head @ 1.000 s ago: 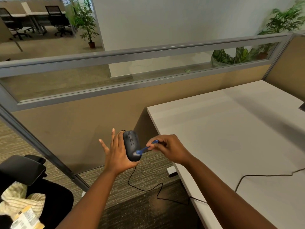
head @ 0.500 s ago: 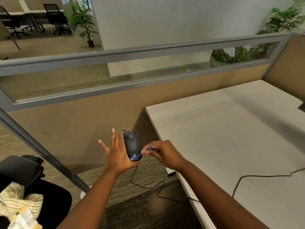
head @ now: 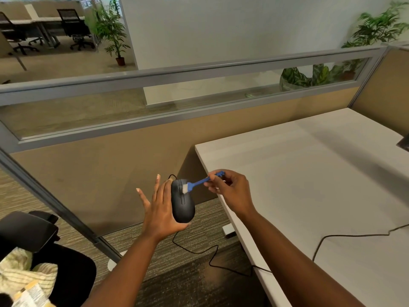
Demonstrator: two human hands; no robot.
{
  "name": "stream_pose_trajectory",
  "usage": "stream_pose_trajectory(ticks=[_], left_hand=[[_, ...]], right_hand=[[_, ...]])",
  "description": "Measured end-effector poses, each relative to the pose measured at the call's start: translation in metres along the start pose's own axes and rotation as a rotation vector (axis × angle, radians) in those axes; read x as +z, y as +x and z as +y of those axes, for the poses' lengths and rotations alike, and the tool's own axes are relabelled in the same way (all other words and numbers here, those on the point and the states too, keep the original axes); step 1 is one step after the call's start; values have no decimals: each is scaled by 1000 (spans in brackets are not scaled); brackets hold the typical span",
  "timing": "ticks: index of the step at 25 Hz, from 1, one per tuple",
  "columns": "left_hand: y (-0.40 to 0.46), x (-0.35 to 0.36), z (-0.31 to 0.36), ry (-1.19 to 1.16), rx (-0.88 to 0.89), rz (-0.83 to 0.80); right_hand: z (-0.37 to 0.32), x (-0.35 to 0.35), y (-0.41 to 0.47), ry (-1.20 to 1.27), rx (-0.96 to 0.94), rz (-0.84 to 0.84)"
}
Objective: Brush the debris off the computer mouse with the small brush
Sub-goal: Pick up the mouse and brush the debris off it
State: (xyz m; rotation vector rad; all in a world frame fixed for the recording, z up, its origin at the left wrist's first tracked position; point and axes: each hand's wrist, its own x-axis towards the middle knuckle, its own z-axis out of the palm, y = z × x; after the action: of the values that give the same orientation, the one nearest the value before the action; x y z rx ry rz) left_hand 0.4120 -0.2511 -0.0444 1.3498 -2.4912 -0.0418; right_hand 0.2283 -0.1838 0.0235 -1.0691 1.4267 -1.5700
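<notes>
Mouse (head: 182, 202), black and corded, is held in the air over the carpet, left of the desk (head: 321, 173) edge and in front of the tan partition (head: 99, 173). The white desk fills the right side; a black chair (head: 26, 235) sits at lower left. The left hand (head: 161, 209) cradles the mouse from its left side, palm against it, fingers spread and pointing up, top of the mouse facing the camera. The right hand (head: 230, 189), just right of the mouse, pinches the blue brush (head: 199, 182) by its handle. Its white bristles touch the mouse's upper right, near the buttons. The cord (head: 212, 260) hangs from the mouse and runs onto the desk.
</notes>
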Motion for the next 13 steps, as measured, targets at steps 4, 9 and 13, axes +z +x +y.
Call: stream_pose_trajectory(ticks=[4, 9, 13], left_hand=[[-4, -1, 4, 38, 76, -12], [-9, 1, 3, 61, 113, -13], [-9, -1, -1, 76, 100, -20]], right_hand=[[1, 13, -2, -112, -22, -76], [5, 15, -1, -164, -55, 20], [6, 10, 1, -226, -47, 131]])
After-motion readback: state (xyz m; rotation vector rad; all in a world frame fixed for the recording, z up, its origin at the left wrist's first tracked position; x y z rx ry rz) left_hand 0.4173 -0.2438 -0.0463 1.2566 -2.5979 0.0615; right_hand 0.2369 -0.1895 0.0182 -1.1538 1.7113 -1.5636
